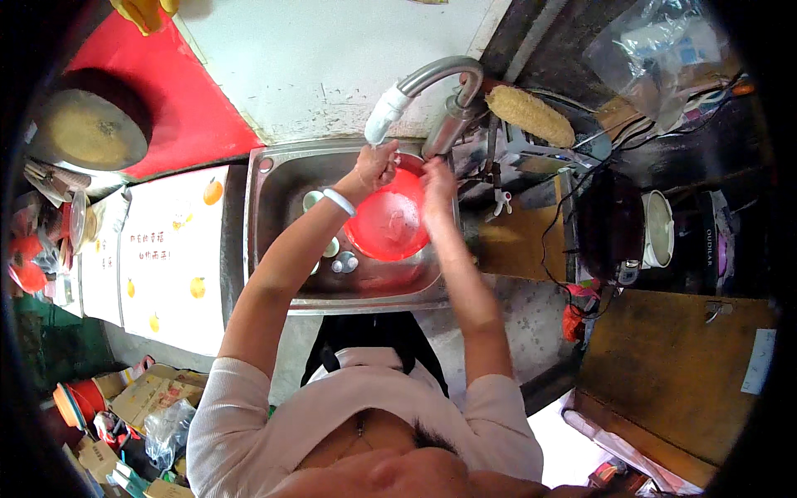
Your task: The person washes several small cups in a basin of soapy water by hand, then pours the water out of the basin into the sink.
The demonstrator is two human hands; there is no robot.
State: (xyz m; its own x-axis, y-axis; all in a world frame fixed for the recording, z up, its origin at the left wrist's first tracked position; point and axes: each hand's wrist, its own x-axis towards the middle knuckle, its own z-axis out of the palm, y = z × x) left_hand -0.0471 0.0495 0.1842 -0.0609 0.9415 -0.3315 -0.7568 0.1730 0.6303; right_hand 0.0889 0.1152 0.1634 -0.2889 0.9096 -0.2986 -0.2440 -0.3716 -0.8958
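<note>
A red plastic basin [386, 239] stands in the stainless-steel sink [367, 292], with its bottom wet. My left hand [377, 165] is over the basin's far left side, just below the white spout of the faucet [386, 115]. Its fingers are curled, and whether they hold something small cannot be made out. At the basin's right rim is my right hand [439, 187], blurred, close to the faucet's base; its fingers are unclear. Pale green cups [331, 247] lie in the sink left of the basin, partly behind my left forearm. Two small round metallic pieces [345, 263] lie near them.
On the left is a counter with a white cover [174, 249] printed with oranges. A round lidded pan [90, 131] stands beyond it. A loofah [529, 115] lies right of the faucet. Farther right are a dark rounded appliance [610, 227], hanging cords and a wooden cabinet [672, 361].
</note>
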